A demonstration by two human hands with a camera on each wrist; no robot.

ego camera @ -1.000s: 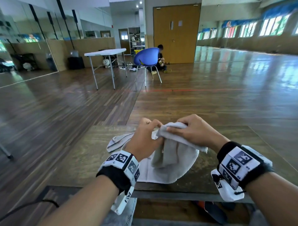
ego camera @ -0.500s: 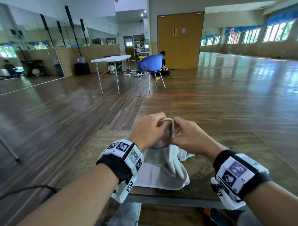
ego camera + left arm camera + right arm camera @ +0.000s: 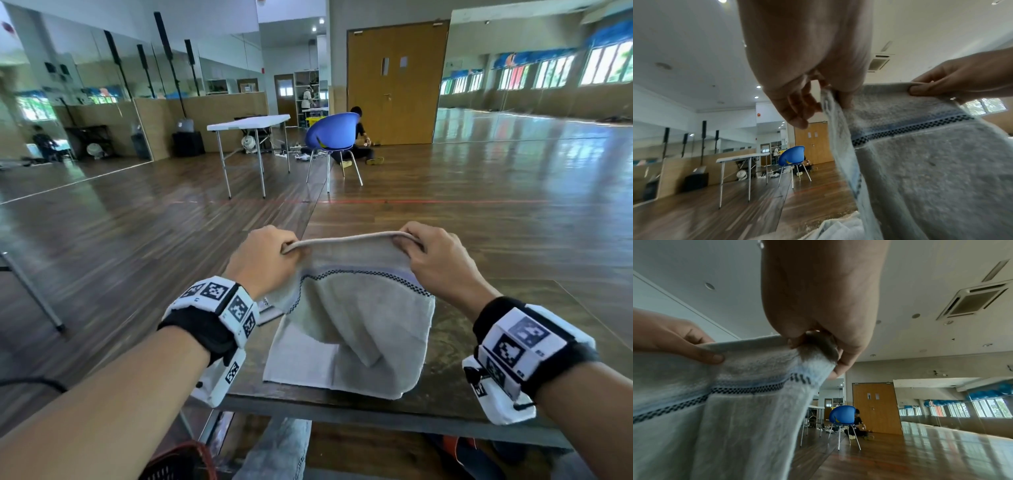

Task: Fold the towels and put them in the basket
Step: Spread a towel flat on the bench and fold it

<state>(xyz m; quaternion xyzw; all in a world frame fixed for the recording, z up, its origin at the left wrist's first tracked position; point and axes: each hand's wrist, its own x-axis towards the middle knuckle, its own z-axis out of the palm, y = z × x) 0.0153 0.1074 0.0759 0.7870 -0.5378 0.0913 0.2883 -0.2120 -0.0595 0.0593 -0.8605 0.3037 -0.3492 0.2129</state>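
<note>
A person's left hand [image 3: 263, 260] pinches the left top corner of a pale towel [image 3: 356, 308], thumb and fingers curled around its edge. The towel is stretched between both hands, lifted above a wooden table [image 3: 486, 383], its lower part resting on the tabletop. The right hand [image 3: 435, 260] pinches the right top corner the same way. A basket's [image 3: 185, 462] rim shows below the table's left near corner.

Both hands have drawn apart, stretching the towel [image 3: 349, 301] edge taut.
</note>
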